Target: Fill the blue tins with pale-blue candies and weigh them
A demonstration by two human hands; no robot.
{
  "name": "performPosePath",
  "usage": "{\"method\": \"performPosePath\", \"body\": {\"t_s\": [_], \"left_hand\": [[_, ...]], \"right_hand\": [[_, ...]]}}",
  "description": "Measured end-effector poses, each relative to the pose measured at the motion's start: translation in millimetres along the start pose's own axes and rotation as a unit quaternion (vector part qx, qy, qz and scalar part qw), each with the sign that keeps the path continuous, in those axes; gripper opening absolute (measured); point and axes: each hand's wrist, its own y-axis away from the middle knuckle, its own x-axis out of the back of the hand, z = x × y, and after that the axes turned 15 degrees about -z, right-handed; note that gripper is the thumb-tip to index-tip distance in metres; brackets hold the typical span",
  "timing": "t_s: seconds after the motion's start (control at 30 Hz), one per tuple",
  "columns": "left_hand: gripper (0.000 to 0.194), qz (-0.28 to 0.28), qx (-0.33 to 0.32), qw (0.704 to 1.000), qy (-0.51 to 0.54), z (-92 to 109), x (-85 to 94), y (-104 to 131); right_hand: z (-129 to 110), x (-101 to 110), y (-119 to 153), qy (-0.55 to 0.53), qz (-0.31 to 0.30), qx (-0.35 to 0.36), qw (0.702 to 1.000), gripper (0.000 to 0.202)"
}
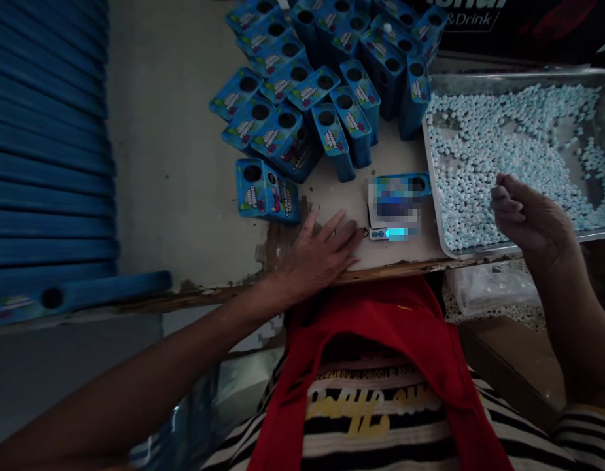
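Observation:
My left hand (324, 248) lies on the table's front edge with fingers spread, holding nothing. Just right of its fingertips is a small digital scale (378, 233) with a lit display, and a blue tin (420, 183) rests on it, partly blurred. Over the metal tray (437, 222) of small pale-blue candies (479, 190) hovers my right hand (535, 212). Its fingers are curled and pressed together; whatever they hold, if anything, is hidden. A single blue tin with a round hole (265, 190) stands beyond my left hand.
Several upright blue tins (287, 121) crowd the back of the table. A long row of blue tins (47, 176) lines the left side, with one tin (81, 294) at its front end. Behind the tray stands a dark printed box (528, 39). Below are a plastic bag (493, 288) and brown cardboard (513, 360).

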Motion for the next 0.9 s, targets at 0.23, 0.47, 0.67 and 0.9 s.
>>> {"method": "performPosePath", "body": {"t_s": [0.23,0.47,0.67,0.9], "left_hand": [[0.043,0.006,-0.009,1.0,0.002,-10,-8.4,36],[0.012,0.188,0.064,0.976,0.092,-16,1.1,31],[0.043,0.206,0.2,0.942,0.174,7,32.5,-45],[0.036,0.233,0.091,0.924,0.288,12,25.3,-106]], "right_hand": [[6,-12,7,0.019,-0.028,-0.017,0.999,0.016],[7,-23,-1,-0.045,-0.014,-0.022,0.999,0.015],[7,-27,-12,0.056,0.019,0.074,0.995,0.011],[28,-42,-23,0.148,0.085,0.238,0.956,0.007]]}}
